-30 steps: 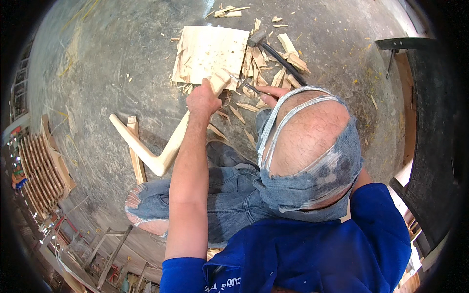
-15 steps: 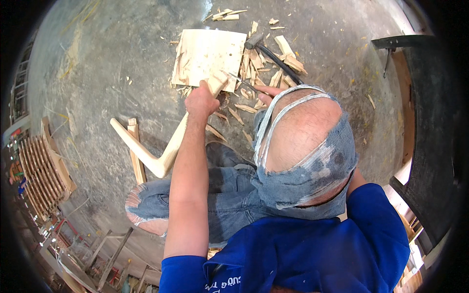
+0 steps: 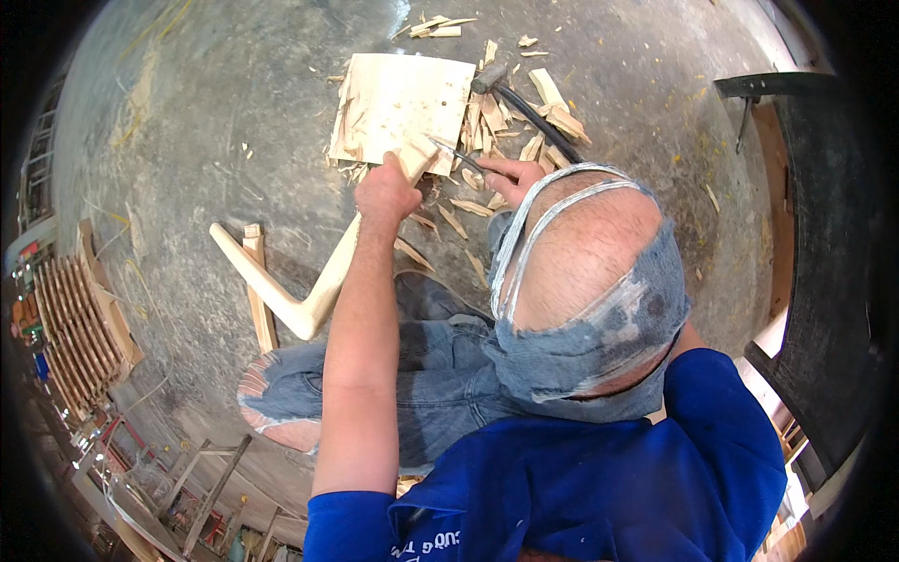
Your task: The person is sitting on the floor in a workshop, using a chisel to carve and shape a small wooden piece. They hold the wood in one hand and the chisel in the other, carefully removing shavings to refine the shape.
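Observation:
My left hand (image 3: 388,192) is wrapped round one end of a pale, bent wooden piece (image 3: 330,281), shaped like a wide V. That end (image 3: 416,155) rests over the near edge of a flat wooden board (image 3: 403,98) on the floor. The other arm of the piece reaches out to the left. In my right hand (image 3: 517,178), partly hidden behind my raised knee, is a slim chisel (image 3: 459,155). Its metal tip meets or nearly meets the end of the bent piece.
A hammer (image 3: 524,110) lies to the board's right among split wood chips (image 3: 552,94). A short wooden strip (image 3: 258,281) lies under the bent piece. Slatted wood (image 3: 80,328) stands at the left, and a dark curved panel (image 3: 829,262) at the right.
My right hand has come slightly left and forward with the chisel, so more of its fingers show. The left hand and the bent wooden piece stay nearly still.

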`<action>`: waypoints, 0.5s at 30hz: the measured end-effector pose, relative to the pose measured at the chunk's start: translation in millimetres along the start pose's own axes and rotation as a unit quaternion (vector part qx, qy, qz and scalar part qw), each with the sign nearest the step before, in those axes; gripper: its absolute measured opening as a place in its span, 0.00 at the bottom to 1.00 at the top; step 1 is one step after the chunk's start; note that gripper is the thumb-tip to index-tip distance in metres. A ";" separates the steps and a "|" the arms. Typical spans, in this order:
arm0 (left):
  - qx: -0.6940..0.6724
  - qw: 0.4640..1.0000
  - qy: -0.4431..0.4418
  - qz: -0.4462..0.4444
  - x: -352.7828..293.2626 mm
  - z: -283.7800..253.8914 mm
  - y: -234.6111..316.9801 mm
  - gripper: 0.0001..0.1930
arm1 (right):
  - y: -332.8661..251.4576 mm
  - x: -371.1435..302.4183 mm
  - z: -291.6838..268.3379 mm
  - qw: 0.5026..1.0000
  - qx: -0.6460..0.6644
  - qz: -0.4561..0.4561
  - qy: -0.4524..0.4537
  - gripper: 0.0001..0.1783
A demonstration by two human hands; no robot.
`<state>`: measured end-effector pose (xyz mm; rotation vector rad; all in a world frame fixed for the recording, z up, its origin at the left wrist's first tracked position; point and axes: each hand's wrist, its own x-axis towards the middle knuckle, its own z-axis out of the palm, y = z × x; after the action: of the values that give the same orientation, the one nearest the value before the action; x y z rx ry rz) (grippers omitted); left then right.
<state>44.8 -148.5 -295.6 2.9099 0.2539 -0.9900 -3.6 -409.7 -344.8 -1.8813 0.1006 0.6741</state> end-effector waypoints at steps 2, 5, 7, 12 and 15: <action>0.001 1.000 -0.001 0.005 0.5 1.3 1.7 0.29 | 3.8 0.4 1.7 0.999 0.015 -0.027 0.023 0.24; 0.002 1.000 0.003 0.007 0.1 0.5 2.1 0.29 | 5.2 -9.2 1.9 0.997 -0.028 -0.056 0.038 0.24; 0.005 1.000 0.011 0.010 0.6 1.3 0.9 0.29 | 0.7 3.0 10.8 0.998 -0.006 -0.048 0.051 0.24; -0.003 1.000 0.011 0.012 0.5 4.3 -0.2 0.28 | 14.4 4.6 12.4 0.999 0.015 -0.023 0.035 0.24; 0.003 1.000 0.024 0.017 2.5 -1.5 2.9 0.27 | 22.2 7.6 13.4 0.996 0.004 -0.074 0.056 0.23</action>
<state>48.1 -150.8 -295.9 2.9357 0.2035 -0.9187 -10.9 -405.3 -370.5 -1.8981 0.0352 0.4672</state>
